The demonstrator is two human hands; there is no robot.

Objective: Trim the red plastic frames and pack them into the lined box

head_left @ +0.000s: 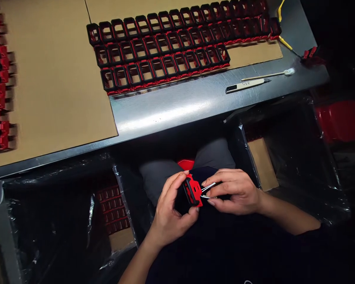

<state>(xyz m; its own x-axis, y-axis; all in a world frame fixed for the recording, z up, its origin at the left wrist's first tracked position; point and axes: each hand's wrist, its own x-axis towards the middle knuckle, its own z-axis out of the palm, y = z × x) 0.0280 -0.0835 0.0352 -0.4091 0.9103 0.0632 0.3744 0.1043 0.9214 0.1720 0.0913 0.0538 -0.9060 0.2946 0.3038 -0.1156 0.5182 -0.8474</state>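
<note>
My left hand (171,211) grips a small red and black plastic part (193,191) over my lap, below the table edge. My right hand (235,191) pinches thin metal tweezers (208,189), whose tips touch the right side of that part. Both hands meet at the part, close together.
Three rows of several finished red and black frames (165,51) lie on cardboard (56,83) on the metal table (195,102). More parts line the left edge (0,79). A white tool (247,85) and a swab (272,74) lie at right. A plastic-lined box (114,209) holds parts at lower left.
</note>
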